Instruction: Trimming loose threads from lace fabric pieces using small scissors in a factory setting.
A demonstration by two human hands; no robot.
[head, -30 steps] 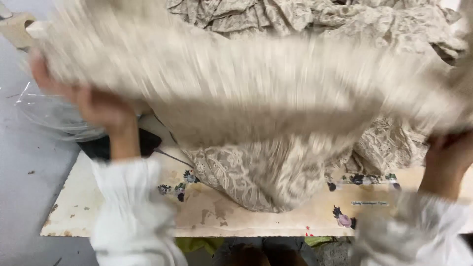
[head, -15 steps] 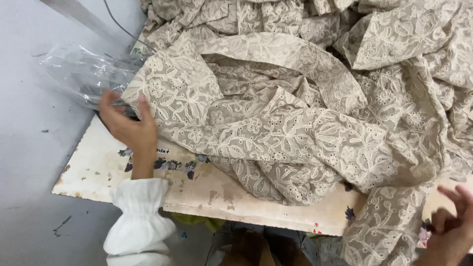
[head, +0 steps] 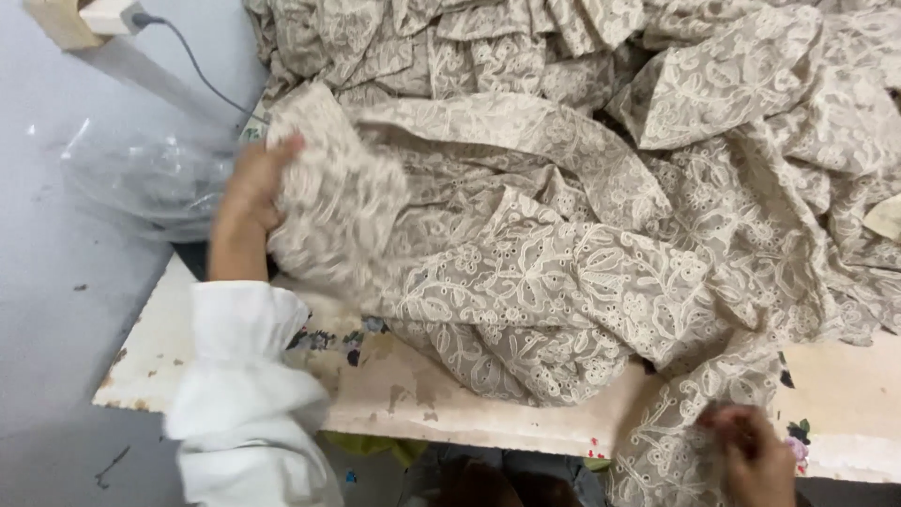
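A large heap of beige embroidered lace fabric (head: 582, 235) covers most of the worn white table (head: 160, 347). My left hand (head: 249, 192), in a white gathered sleeve, grips a bunched fold of the fabric at the pile's left edge. At the table's front edge my right hand (head: 751, 455) pinches a hanging strip of the same lace. Both hands are blurred by motion.
A crumpled clear plastic bag (head: 150, 178) lies left of the table. A black cable (head: 192, 61) runs from a wooden block (head: 80, 17) at top left. Grey floor (head: 47, 282) borders the table's left side; a green scrap shows under the front edge.
The fabric, held stretched up between both hands a second ago, now lies on the table. My left hand moved up the pile's left edge and grasped a fold; my right hand closed on a hanging strip.
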